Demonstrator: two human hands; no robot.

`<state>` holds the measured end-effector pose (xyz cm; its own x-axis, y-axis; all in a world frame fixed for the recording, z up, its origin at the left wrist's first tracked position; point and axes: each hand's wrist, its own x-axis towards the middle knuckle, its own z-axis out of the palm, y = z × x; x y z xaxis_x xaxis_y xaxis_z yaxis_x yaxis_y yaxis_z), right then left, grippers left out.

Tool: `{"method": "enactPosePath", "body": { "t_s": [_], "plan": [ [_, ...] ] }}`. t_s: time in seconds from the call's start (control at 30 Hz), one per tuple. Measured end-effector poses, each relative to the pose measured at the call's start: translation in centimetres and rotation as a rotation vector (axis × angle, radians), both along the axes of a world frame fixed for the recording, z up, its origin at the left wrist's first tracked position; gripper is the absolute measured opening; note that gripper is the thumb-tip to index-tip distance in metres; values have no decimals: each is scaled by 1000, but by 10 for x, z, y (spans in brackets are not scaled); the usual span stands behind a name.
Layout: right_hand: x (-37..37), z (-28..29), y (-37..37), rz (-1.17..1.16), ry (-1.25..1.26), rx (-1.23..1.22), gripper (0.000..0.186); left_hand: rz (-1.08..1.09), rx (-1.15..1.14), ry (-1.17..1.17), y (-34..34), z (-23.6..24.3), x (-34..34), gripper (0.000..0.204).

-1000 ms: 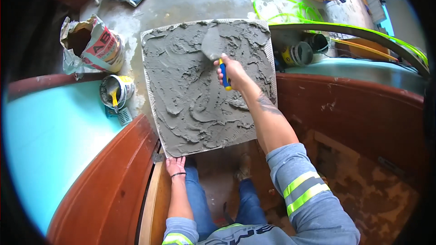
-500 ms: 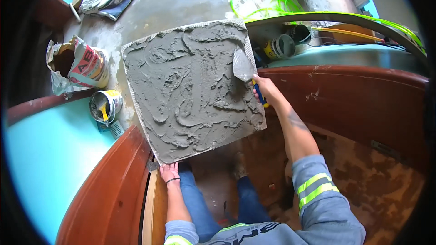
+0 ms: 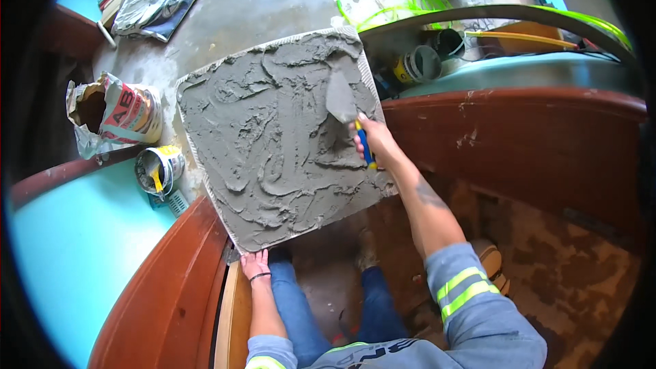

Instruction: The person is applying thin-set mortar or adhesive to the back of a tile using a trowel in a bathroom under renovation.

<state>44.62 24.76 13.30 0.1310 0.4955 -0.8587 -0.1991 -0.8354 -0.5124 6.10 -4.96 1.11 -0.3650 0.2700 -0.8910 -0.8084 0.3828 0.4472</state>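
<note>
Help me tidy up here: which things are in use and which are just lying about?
In use: tile coated with grey mortar, trowel, right hand, left hand.
Lying about: torn bag, small bucket, green hose, tape rolls.

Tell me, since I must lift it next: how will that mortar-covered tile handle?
The tile is probably stiff and heavy for its size: a broad square slab under a thick grey coat. Its top is likely slippery and smears, since the trowel leaves wet ridges. Propped tilted with the left hand at its lower edge, it may tip.
</note>
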Motion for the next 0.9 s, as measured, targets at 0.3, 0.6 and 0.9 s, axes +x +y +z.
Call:
{"method": "enactPosePath", "body": {
  "t_s": [0.3, 0.6, 0.9],
  "plan": [
    [29, -24, 69, -396, 443, 49, 41, -52, -18, -51, 9, 1, 24, 40],
    [32, 6, 17, 804, -1168, 309, 39, -7, -11, -1, 1, 7, 3, 40],
    [76, -35, 83, 654, -1338, 397, 37, -13, -23, -52, 8, 2, 25, 39]
  ]
}}
